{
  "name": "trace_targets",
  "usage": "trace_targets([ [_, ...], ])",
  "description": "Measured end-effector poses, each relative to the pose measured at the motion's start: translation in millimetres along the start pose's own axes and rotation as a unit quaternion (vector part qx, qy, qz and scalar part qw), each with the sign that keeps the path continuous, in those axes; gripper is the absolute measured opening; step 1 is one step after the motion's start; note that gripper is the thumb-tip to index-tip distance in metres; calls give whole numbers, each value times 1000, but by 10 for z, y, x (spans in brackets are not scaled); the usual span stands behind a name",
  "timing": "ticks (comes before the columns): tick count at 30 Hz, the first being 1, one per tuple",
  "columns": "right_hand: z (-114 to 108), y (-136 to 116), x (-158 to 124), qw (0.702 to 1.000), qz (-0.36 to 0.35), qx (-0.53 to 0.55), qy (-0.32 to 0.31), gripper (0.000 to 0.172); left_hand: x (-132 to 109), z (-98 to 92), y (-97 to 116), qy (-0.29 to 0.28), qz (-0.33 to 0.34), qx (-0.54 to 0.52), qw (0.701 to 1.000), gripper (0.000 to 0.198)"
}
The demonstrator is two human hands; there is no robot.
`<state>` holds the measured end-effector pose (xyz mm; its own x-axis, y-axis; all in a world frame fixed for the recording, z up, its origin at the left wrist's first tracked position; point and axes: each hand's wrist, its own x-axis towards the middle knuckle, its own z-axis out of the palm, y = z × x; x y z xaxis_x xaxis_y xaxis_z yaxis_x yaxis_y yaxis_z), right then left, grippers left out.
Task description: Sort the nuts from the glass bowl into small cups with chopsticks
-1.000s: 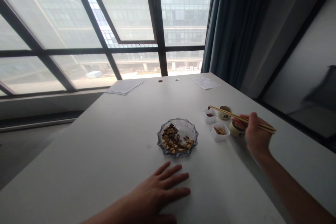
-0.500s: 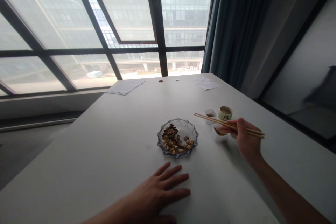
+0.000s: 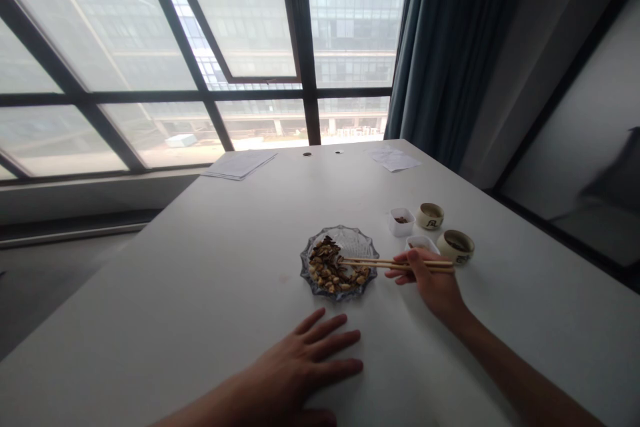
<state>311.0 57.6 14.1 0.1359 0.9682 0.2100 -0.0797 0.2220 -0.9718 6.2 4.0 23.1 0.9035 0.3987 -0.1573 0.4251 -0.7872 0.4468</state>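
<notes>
Two chopsticks [image 3: 400,263] lie nearly level in the right hand [image 3: 434,285], whose fingers [image 3: 406,259] are clamped around them towards the thick ends. The thin tips reach out to the left of the fingertips and sit over the mixed nuts and seeds [image 3: 331,268] in the glass dish [image 3: 306,275]. Whether the tips pinch a piece is too small to tell.

A second ago this hand was out by the cups. Half a second ago it held the sticks above the tubs. It has since swung in and to the left, so the working ends of the sticks are now at the pile and the small containers lie behind the knuckles. A white tub [image 3: 421,242] is just beyond the fingers and a second tub [image 3: 401,221] is further off. A ceramic cup [image 3: 455,246] is just right of the near tub, and a second cup [image 3: 431,215] sits beside the far one.

The left hand [image 3: 300,373] has not shifted. It lies palm down on the table [image 3: 200,280] and grips nothing. Its fingers [image 3: 333,345] are spread, pointing towards the dish, which stands a little beyond the fingertips and apart from them.
</notes>
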Motion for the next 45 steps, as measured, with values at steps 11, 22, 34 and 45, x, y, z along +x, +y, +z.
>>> trace_targets([
  [11, 71, 59, -77, 999, -22, -8, -28, 49, 5, -11, 4, 5, 2, 2, 1000, 71],
  [22, 65, 36, -46, 999, -28, -4, 35, 55, 2, -24, 17, 4, 2, -3, 1000, 71],
  [34, -590, -222, 377, 960, -121, -4, 253, 55, -3, 12, -16, 16, 10, 0, 1000, 73],
  [45, -802, -159, 500, 949, -141, -32, 282, 53, 0, -5, 6, -9, -6, -5, 1000, 76],
])
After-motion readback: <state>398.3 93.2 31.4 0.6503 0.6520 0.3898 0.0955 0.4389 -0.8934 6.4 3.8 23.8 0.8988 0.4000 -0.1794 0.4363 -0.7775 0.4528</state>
